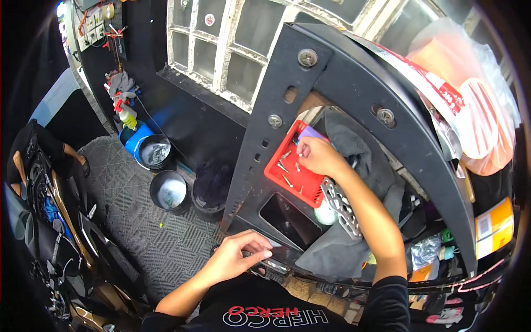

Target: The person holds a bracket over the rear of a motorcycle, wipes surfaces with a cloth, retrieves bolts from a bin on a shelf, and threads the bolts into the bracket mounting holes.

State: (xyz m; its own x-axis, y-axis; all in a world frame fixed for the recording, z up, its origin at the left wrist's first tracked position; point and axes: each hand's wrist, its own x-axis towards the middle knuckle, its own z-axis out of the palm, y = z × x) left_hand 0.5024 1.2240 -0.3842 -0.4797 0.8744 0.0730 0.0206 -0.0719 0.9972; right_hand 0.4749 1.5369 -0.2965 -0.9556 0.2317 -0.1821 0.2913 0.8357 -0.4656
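Note:
My right hand point(322, 157) reaches into a red plastic tray point(275, 172) on the black metal shelf. Its fingers are closed together over the tray's far part, and whatever they may hold is hidden. Several small bolts point(287, 180) lie loose in the tray, beside a purple item point(311, 133). Under my right forearm rests a silver metal plate with cut-out holes point(341, 206). My left hand point(240, 255) hovers by the shelf's near edge, fingers loosely curled and thumb apart, with nothing visible in it. Close to it lies a dark-screened phone point(290, 220).
Grey cloths point(327, 255) lie around the tray on the shelf point(362, 83). Plastic bags point(462, 97) and a yellow-and-white box point(494, 228) are at the right. Black buckets point(170, 192) stand on the floor at left. Beyond them, another person point(38, 141) is next to a motorcycle point(83, 238).

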